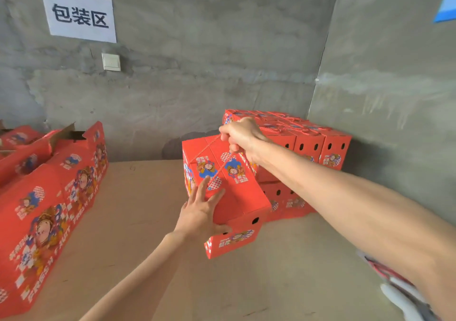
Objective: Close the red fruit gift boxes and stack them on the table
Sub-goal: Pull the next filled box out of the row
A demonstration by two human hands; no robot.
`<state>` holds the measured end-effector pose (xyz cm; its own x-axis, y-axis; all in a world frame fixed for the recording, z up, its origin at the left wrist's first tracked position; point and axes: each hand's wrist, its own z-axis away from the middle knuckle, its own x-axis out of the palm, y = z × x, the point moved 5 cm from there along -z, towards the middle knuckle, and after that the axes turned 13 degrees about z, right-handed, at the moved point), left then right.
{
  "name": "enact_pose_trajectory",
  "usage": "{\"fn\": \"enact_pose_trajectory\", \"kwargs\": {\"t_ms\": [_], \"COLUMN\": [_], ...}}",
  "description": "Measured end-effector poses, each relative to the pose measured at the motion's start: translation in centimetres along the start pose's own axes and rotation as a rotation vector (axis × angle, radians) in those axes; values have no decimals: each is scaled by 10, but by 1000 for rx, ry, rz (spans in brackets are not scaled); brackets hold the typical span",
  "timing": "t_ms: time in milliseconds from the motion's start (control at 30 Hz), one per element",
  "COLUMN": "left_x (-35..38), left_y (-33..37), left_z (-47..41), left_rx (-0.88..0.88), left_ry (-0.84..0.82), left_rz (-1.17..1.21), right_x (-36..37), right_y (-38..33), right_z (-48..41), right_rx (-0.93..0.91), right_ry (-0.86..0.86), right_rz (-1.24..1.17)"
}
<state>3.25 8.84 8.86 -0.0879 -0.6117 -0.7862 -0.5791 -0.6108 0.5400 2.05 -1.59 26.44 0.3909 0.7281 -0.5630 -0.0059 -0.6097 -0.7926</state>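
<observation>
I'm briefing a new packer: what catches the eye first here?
A tilted red gift box sits at centre, the right hand gripping its rope handle while the left hand rests flat against it. Behind it, a stack of closed red boxes fills the right corner; open red boxes stand at far left.

In the middle, the held box [237, 197] hangs tilted above the surface [138, 209]. The right hand [240, 135] grips the handle cord [204, 149] on top of the box, at its far end. The left hand [199, 212] lies flat against its near left side. Behind it and to the right, the stack of closed boxes [308, 148] stands in two layers in the corner of the walls. The open boxes [49, 197] stand at the left edge of the surface. On the back wall, upper left, hangs a paper sign [79, 13], with a switch [111, 61] just below it.
</observation>
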Motion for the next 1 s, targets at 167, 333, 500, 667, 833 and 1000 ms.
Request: {"fn": "enact_pose_trajectory", "kwargs": {"t_ms": [167,333,500,667,833,1000], "left_x": [-18,-16,-7,17,60,89], "left_y": [6,5,-7,-20,-51,-73], "left_z": [-57,-121,-194,-248,-241,-235], "left_rx": [78,85,39,-88,-123,-266], "left_ry": [75,65,56,154,321,274], "left_rz": [80,51,1,144,446,373], "right_x": [-27,-40,-51,-28,42,47], "right_y": [-12,-6,20,83,178,187], "right_z": [-38,-94,-169,-216,-180,-182], "right_rx": [-59,-136,-200,-306,-613,-737], "right_ry": [57,67,91,35,-32,241], "right_rz": [17,106,248,669,1027,1109]}}
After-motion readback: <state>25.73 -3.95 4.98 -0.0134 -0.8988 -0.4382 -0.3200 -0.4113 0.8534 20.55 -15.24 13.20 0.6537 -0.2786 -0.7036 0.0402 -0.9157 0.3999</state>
